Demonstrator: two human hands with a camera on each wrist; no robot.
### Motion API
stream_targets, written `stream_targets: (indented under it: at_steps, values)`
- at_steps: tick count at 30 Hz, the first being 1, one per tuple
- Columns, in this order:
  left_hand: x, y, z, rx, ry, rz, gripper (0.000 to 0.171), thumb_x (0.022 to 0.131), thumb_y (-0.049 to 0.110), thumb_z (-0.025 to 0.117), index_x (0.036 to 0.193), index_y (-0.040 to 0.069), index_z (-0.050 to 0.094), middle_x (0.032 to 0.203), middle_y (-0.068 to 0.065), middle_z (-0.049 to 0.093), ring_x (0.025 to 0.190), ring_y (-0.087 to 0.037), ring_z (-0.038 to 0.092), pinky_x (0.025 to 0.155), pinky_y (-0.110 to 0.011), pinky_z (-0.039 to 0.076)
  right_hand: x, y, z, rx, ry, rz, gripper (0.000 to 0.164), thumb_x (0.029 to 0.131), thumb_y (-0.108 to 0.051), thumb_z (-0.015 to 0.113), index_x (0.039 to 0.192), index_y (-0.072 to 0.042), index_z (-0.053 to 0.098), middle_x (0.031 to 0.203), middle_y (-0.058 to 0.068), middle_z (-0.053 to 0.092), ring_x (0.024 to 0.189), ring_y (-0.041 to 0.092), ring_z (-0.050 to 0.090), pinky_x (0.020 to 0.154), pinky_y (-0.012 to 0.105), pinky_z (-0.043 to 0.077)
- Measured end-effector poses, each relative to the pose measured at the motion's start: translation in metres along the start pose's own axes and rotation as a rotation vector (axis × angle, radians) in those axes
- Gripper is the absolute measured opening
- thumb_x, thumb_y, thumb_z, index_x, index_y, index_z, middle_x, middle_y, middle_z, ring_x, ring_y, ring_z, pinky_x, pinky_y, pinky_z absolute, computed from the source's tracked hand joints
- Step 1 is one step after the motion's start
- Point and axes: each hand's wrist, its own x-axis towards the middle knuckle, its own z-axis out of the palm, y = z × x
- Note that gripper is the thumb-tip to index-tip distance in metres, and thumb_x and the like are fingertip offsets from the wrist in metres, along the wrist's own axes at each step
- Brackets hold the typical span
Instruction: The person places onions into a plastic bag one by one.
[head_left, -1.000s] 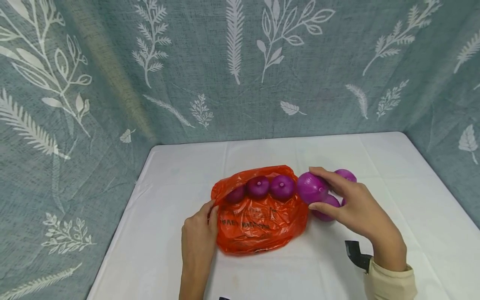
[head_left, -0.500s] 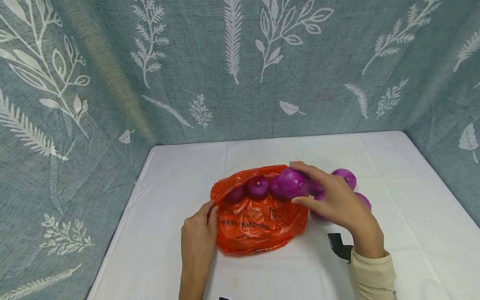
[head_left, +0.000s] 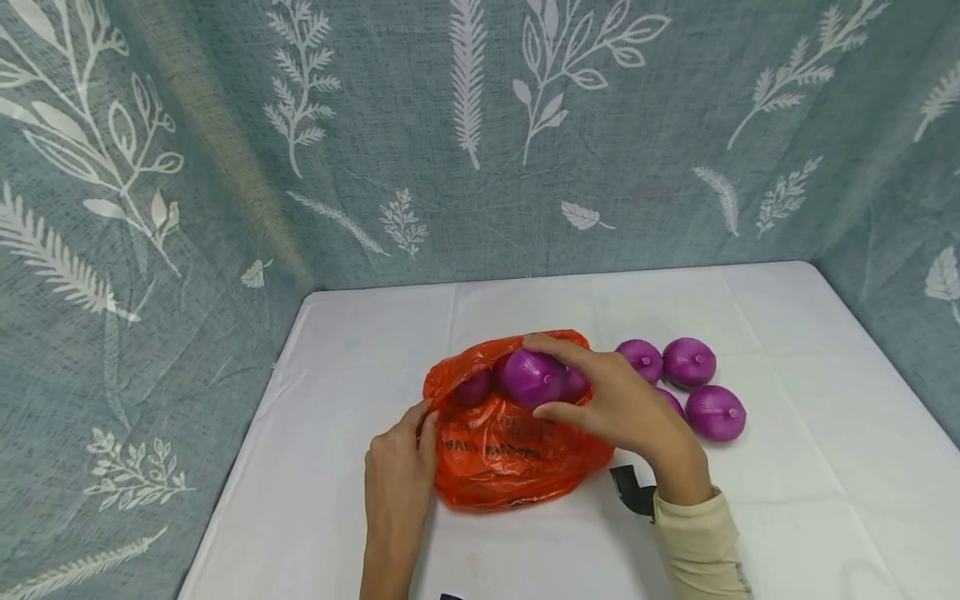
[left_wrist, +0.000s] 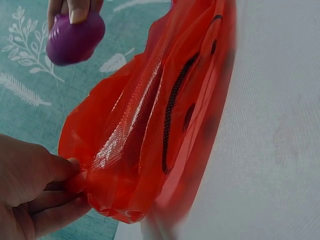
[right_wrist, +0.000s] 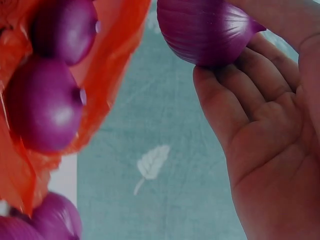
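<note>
A red-orange plastic bag (head_left: 495, 458) with dark print lies on the white table, its mouth facing up. My left hand (head_left: 401, 467) pinches the left edge of that mouth between thumb and fingers, which the left wrist view shows close up. Above the opening, my right hand (head_left: 607, 400) holds a purple onion (head_left: 534, 377) between thumb and fingertips. In the right wrist view the held onion (right_wrist: 205, 32) hangs apart from the bag. Inside the bag sit other purple onions, one at the left (head_left: 472, 388) and more partly hidden behind the held one.
Right of the bag several loose onions (head_left: 716, 413) lie in a cluster, one partly covered by my right wrist. The white-covered table (head_left: 360, 342) backs onto a teal leaf-patterned cloth (head_left: 420, 150), which also hangs along both sides.
My right hand has carried the onion leftward from beside the loose onions to over the bag's opening. The left hand has kept its pinch on the bag's edge.
</note>
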Motion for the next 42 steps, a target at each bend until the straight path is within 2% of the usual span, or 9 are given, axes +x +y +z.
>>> stream_targets:
  at_steps: [4, 10, 17, 21, 30, 33, 37, 39, 42]
  values:
    - [0.000, 0.000, 0.000, -0.001, -0.002, 0.000, 0.028, 0.100, 0.012, 0.075, 0.124, -0.001, 0.076, 0.110, -0.020, 0.079, 0.092, -0.036, 0.079, 0.080, -0.049, 0.065, 0.006, -0.001, 0.009, -0.006, -0.017, -0.013, 0.075, 0.087, -0.025, 0.090, 0.154, -0.032, 0.056, 0.152, -0.010, 0.059, 0.132, 0.014, 0.062, 0.112, 0.045, 0.051]
    - [0.000, 0.000, 0.000, 0.003, -0.010, -0.009, 0.029, 0.100, 0.013, 0.075, 0.125, -0.001, 0.075, 0.111, -0.021, 0.078, 0.095, -0.038, 0.078, 0.082, -0.050, 0.064, 0.013, -0.003, 0.023, -0.045, -0.045, -0.053, 0.077, 0.086, -0.028, 0.091, 0.154, -0.030, 0.056, 0.145, -0.006, 0.064, 0.126, 0.016, 0.066, 0.105, 0.041, 0.056]
    - [0.000, -0.001, 0.000, 0.000, -0.009, -0.005, 0.029, 0.100, 0.013, 0.075, 0.125, -0.001, 0.075, 0.110, -0.020, 0.079, 0.092, -0.037, 0.079, 0.080, -0.049, 0.065, 0.021, -0.005, 0.043, -0.078, -0.105, -0.012, 0.078, 0.085, -0.032, 0.092, 0.154, -0.032, 0.055, 0.140, -0.005, 0.068, 0.120, 0.011, 0.067, 0.103, 0.038, 0.057]
    - [0.000, -0.003, 0.000, 0.002, -0.008, -0.001, 0.029, 0.100, 0.013, 0.075, 0.125, -0.001, 0.075, 0.110, -0.021, 0.079, 0.093, -0.038, 0.079, 0.080, -0.048, 0.065, 0.025, -0.005, 0.055, -0.094, -0.129, -0.006, 0.078, 0.086, -0.032, 0.091, 0.155, -0.030, 0.055, 0.132, -0.001, 0.071, 0.109, 0.011, 0.068, 0.099, 0.036, 0.059]
    - [0.001, -0.006, 0.000, -0.005, 0.008, 0.011, 0.028, 0.100, 0.013, 0.075, 0.124, -0.001, 0.076, 0.106, -0.020, 0.079, 0.086, -0.037, 0.078, 0.076, -0.049, 0.065, 0.024, -0.008, 0.069, -0.133, -0.144, 0.013, 0.078, 0.086, -0.034, 0.091, 0.155, -0.029, 0.054, 0.124, -0.002, 0.075, 0.098, 0.009, 0.069, 0.097, 0.034, 0.059]
    - [0.002, -0.006, 0.000, -0.009, 0.019, 0.018, 0.027, 0.100, 0.013, 0.075, 0.124, -0.001, 0.076, 0.106, -0.020, 0.079, 0.085, -0.037, 0.078, 0.074, -0.049, 0.065, 0.024, -0.009, 0.072, -0.134, -0.164, 0.009, 0.077, 0.087, -0.033, 0.090, 0.155, -0.027, 0.055, 0.101, -0.005, 0.075, 0.079, 0.008, 0.066, 0.084, 0.029, 0.061]
    - [0.002, -0.006, 0.000, -0.012, 0.026, 0.017, 0.027, 0.100, 0.012, 0.075, 0.123, -0.001, 0.076, 0.107, -0.021, 0.079, 0.086, -0.038, 0.078, 0.074, -0.049, 0.065, 0.028, -0.010, 0.077, -0.129, -0.196, 0.008, 0.075, 0.087, -0.030, 0.091, 0.153, -0.023, 0.056, 0.077, -0.009, 0.063, 0.056, 0.006, 0.052, 0.067, 0.025, 0.056]
    - [0.001, -0.006, 0.000, -0.013, 0.024, 0.014, 0.027, 0.100, 0.012, 0.075, 0.123, -0.001, 0.076, 0.106, -0.021, 0.079, 0.085, -0.037, 0.078, 0.073, -0.049, 0.065, 0.030, -0.009, 0.081, -0.136, -0.200, 0.000, 0.073, 0.087, -0.028, 0.091, 0.152, -0.021, 0.057, 0.084, -0.010, 0.068, 0.058, 0.005, 0.055, 0.072, 0.025, 0.058]
    - [0.001, -0.006, 0.000, -0.015, 0.020, 0.011, 0.027, 0.100, 0.013, 0.074, 0.124, -0.001, 0.076, 0.106, -0.021, 0.079, 0.084, -0.036, 0.078, 0.073, -0.048, 0.065, 0.034, -0.008, 0.088, -0.165, -0.199, -0.007, 0.071, 0.086, -0.026, 0.091, 0.149, -0.022, 0.059, 0.101, -0.005, 0.076, 0.077, 0.007, 0.068, 0.087, 0.031, 0.061]
